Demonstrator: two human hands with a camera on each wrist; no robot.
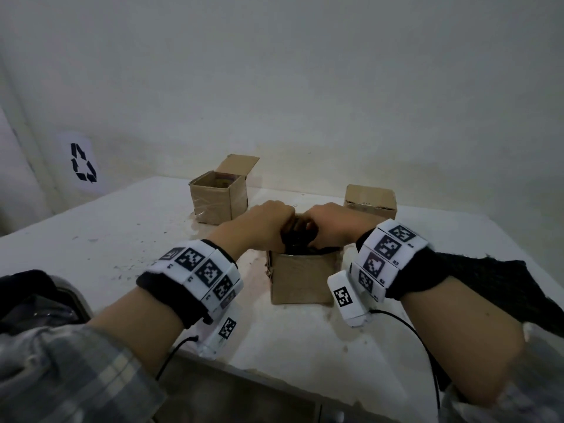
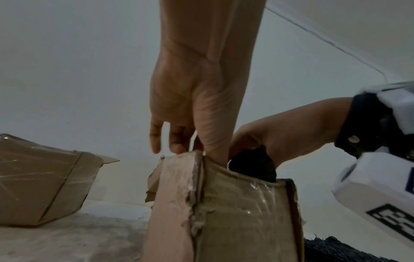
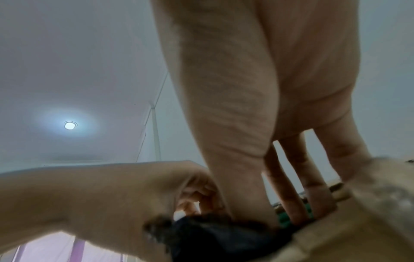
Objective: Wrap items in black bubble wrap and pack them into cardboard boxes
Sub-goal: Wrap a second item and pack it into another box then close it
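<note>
A small open cardboard box (image 1: 300,280) stands mid-table. A bundle wrapped in black bubble wrap (image 1: 300,232) sits in its mouth, partly above the rim. My left hand (image 1: 268,222) curls over the bundle's left side, and my right hand (image 1: 332,221) grips its right side. In the left wrist view my left hand (image 2: 190,124) has its thumb inside the box (image 2: 235,212), while my right hand (image 2: 282,134) wraps the bundle (image 2: 253,164). In the right wrist view my right hand (image 3: 268,186) reaches its fingers down into the box beside the bundle (image 3: 212,234). The box's inside is hidden.
An open cardboard box (image 1: 218,199) stands at the back left and a closed one (image 1: 370,198) at the back right. A loose sheet of black bubble wrap (image 1: 488,285) lies on the white table (image 1: 106,239) under my right forearm. The wall is close behind.
</note>
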